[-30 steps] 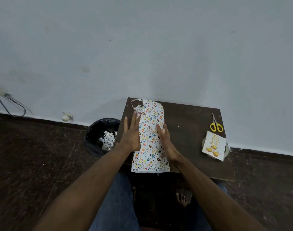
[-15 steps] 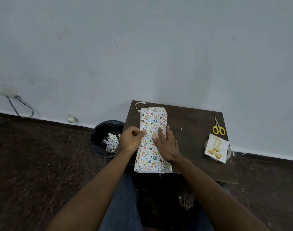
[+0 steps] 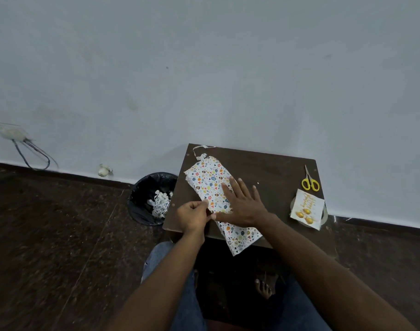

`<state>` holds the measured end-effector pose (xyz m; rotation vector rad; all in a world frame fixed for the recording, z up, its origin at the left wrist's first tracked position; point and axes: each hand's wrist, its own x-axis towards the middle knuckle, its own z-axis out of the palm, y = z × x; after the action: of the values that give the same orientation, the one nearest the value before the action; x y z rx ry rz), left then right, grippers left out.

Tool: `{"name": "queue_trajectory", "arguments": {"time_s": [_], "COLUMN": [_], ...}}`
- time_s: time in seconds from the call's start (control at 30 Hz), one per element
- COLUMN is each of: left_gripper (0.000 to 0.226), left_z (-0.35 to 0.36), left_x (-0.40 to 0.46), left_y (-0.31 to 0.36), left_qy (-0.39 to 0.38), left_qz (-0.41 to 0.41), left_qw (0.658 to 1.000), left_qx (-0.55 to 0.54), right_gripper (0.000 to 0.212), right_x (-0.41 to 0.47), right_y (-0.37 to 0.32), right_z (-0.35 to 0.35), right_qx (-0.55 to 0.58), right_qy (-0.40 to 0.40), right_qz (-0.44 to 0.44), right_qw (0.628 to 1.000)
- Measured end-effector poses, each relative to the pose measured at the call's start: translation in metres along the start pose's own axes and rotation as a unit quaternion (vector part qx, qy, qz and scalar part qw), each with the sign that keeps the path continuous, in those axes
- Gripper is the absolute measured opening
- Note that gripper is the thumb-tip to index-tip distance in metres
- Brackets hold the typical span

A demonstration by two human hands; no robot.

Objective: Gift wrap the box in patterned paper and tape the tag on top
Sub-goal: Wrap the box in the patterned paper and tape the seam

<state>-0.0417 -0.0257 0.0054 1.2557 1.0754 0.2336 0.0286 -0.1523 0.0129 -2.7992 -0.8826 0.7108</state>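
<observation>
The box wrapped in white patterned paper lies slanted on the small dark table, its near end hanging over the front edge. My right hand lies flat on the middle of the wrapped box with fingers spread. My left hand pinches the paper's left edge beside my right thumb. The white tag with gold print rests on a tape roll at the table's right side.
Yellow-handled scissors lie behind the tag. A thin paper strip curls at the table's far left corner. A black bin holding paper scraps stands left of the table. A wall socket with cables sits far left.
The wrapped box has turned from straight to slanted, its near end swung right. My left hand went from lying flat beside it to pinching its left edge.
</observation>
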Motion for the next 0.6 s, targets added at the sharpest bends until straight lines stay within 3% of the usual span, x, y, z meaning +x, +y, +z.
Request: {"name": "queue_trajectory", "arguments": {"time_s": [0.3,0.4,0.5,0.6], "left_gripper": [0.019,0.017,0.015,0.03], "left_z": [0.018,0.018,0.008,-0.003], "left_x": [-0.029,-0.029,-0.015,0.002], "left_y": [-0.005,-0.008,-0.008,0.001], "left_qy": [0.044,0.037,-0.007,-0.026], "left_qz": [-0.118,-0.109,-0.069,-0.031], "left_qw": [0.983,0.987,0.997,0.998], "left_qx": [-0.136,-0.116,-0.017,0.047], "right_gripper": [0.115,0.118,0.115,0.105], "right_x": [0.014,0.014,0.011,0.008], "right_y": [0.016,0.018,0.016,0.012], "right_z": [-0.02,-0.017,-0.009,-0.001], "right_qx": [-0.04,-0.047,-0.049,-0.052], "right_qy": [-0.07,-0.068,-0.044,-0.009], "right_qz": [-0.06,-0.069,-0.056,-0.042], "right_qw": [0.995,0.994,0.996,0.998]}}
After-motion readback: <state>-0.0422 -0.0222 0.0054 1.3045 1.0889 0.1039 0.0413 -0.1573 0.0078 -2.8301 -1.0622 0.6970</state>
